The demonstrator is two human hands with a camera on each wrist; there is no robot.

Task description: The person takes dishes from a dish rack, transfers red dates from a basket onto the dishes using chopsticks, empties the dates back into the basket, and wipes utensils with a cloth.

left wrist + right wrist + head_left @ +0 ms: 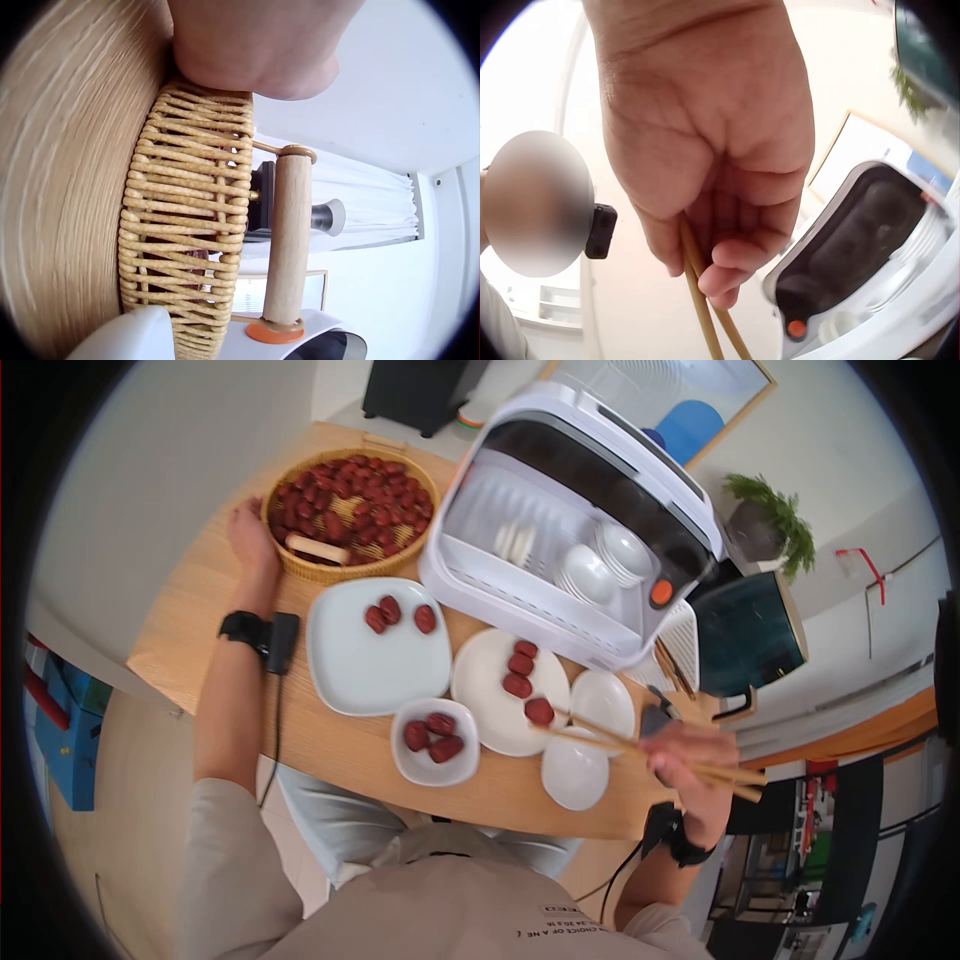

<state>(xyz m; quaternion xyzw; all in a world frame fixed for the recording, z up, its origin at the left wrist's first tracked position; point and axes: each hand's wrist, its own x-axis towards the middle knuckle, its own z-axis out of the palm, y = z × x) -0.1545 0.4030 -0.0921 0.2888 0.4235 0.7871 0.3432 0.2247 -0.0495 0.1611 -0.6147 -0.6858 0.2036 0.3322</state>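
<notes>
My right hand [690,765] holds a pair of wooden chopsticks [620,745], their tips at a red date [539,711] on the round white plate [490,710], at the end of a line of dates. In the right wrist view, the fingers [731,262] curl round the chopsticks [705,315]. My left hand [252,540] rests against the side of the woven basket [350,572] full of dates; the left wrist view shows the hand [259,49] touching the basket's wall [184,202]. Three dates lie on the square plate [375,670], and three in a bowl [440,768].
A white dish box [530,605] holding bowls stands behind the plates, its lid raised. Two small white dishes [603,705] sit right of the round plate. More sticks lie near a white rack [682,645] at the right. The wooden table [175,640] curves along its left edge.
</notes>
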